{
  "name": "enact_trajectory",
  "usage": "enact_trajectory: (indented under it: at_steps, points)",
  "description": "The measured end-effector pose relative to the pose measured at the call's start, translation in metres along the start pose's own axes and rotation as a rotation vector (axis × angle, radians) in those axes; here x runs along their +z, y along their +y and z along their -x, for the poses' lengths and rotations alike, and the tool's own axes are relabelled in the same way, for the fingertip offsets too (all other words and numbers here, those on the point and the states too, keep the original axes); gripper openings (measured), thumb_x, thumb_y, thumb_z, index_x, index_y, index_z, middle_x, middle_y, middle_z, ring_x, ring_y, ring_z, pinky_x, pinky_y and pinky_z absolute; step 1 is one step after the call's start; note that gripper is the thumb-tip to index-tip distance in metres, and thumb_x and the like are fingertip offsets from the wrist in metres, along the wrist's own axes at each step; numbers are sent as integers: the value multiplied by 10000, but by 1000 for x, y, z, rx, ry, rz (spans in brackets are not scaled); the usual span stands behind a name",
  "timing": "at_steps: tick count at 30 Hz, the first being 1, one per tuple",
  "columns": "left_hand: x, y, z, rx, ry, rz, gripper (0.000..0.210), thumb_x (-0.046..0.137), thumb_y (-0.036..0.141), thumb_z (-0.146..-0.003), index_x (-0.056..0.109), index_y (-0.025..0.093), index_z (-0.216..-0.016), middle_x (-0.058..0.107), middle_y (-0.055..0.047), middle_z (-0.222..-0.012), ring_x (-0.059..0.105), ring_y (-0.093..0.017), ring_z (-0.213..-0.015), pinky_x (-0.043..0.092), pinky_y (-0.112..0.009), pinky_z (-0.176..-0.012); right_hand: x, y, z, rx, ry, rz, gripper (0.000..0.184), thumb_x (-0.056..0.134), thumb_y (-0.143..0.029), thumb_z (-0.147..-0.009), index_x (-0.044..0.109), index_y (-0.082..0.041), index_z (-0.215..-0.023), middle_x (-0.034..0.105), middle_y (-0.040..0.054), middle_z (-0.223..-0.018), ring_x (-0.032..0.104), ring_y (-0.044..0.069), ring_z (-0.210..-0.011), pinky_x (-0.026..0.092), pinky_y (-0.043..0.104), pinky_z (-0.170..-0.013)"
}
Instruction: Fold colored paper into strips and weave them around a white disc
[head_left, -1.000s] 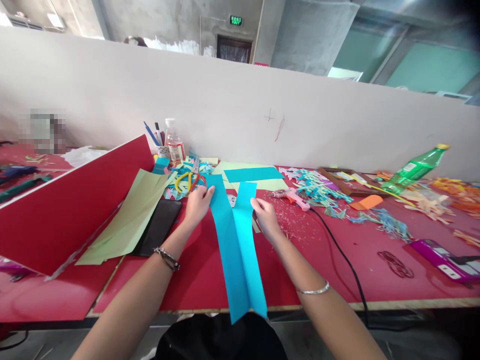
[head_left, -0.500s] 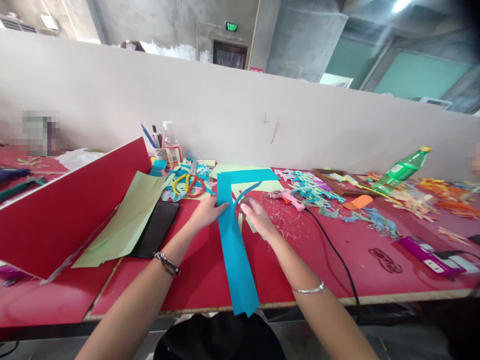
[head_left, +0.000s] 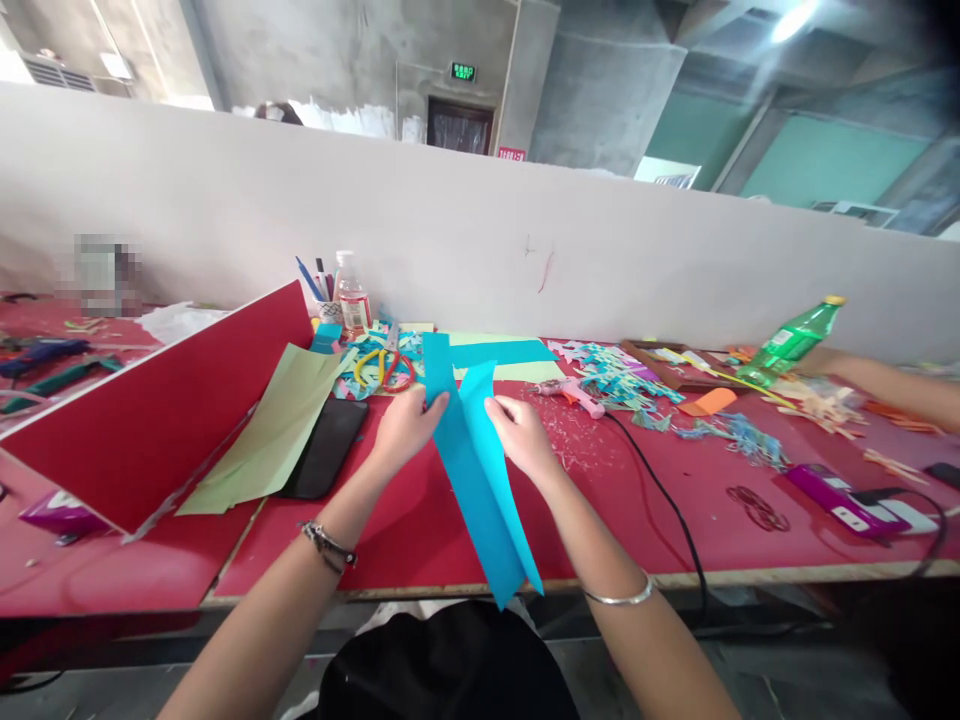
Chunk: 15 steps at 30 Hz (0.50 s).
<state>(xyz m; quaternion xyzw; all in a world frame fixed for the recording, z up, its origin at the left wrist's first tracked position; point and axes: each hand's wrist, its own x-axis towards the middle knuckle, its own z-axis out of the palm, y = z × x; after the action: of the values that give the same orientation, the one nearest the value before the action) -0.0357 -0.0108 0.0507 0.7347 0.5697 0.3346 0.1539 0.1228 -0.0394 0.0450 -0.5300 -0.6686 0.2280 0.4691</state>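
Note:
Both hands are closed on a long blue paper strip (head_left: pixel 474 475) held above the table. My left hand (head_left: pixel 407 428) pinches its left part near the top, thumb on the front. My right hand (head_left: pixel 525 436) grips the right part, which stands off as a raised flap. The two parts spread into a V at the top and come close together near the lower end. Whether they are folded or torn along the line between them, I cannot tell. Behind lies another blue strip (head_left: pixel 504 352) on pale green paper (head_left: pixel 517 372).
Left are a red board (head_left: pixel 172 400), green sheets (head_left: pixel 255 440) and a black phone (head_left: pixel 328 452). Scissors (head_left: pixel 390 368) rest on paper scraps. To the right lie a pink glue gun (head_left: pixel 576 396) with its cord, a green bottle (head_left: pixel 795 340), a purple power strip (head_left: pixel 847 500) and another person's arm (head_left: pixel 885 376).
My right hand now grips the right part of the blue strip, which has opened wider into a V. The strip's lower end has swung right. Another person's arm has come in from the right.

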Motion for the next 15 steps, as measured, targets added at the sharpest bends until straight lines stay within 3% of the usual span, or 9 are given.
enact_trajectory:
  at_steps: [11, 13, 15]
  points:
    - [-4, -15, -1, -53, 119, 194, 340, 385, 419, -772, 428, 159, -556, 466, 8, -503, 439, -113, -505, 261, -208, -446, 3, 15, 4, 3, 68, 7, 370, 334, -461, -791, 277, -194, -541, 260, -50, -488, 276, 86, -471, 180, 238, -454]
    - [-7, -17, 0, -76, 125, 231, 359, 362, 442, -783, 490, 144, -630, 508, -5, -528, 467, -122, -513, 291, -209, -444, 1, 18, 4, 13, 101, 0, 366, 332, -457, -796, 279, -197, -545, 270, -50, -491, 284, 90, -471, 190, 240, -460]
    - [-8, -16, 4, -75, 48, 341, 408, 332, 476, -794, 547, 129, -794, 591, -30, -636, 528, -138, -572, 355, -210, -474, -1, 19, 3, 23, 134, -27, 363, 340, -463, -792, 284, -200, -548, 279, -51, -497, 288, 93, -475, 206, 238, -466]
